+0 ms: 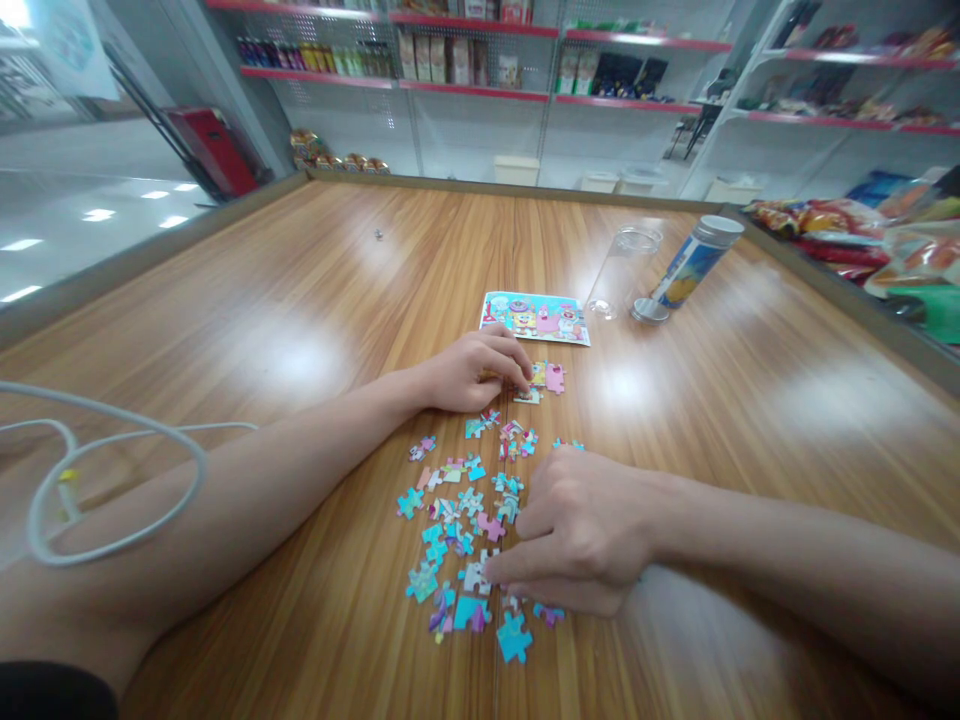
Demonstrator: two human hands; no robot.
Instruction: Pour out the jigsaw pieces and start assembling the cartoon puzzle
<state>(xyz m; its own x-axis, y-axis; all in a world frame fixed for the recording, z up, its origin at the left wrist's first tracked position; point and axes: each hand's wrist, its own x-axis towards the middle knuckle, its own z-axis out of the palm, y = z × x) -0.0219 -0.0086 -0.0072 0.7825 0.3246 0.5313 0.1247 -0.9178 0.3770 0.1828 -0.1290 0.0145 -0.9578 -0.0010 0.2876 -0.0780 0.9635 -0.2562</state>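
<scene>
My left hand [480, 370] rests on the table with bent fingers, its fingertips on a small joined group of yellow and pink jigsaw pieces [554, 377]. The hand covers part of that group. Nearer to me, my right hand [589, 530] reaches over loose jigsaw pieces [471, 502], mostly light blue, pink and white. Its index finger is stretched out and touches a whitish jigsaw piece [477, 575]; some pieces are partly hidden beneath the hand. Just beyond my left hand lies a picture card [551, 320] with colourful cartoon figures.
A clear plastic cylinder [624, 270] and a printed can [694, 265] stand at the back right, with a metal lid [649, 311] at the can's foot. A white cable [196, 470] loops at the left. Snack bags [847, 235] lie beyond the table's right edge.
</scene>
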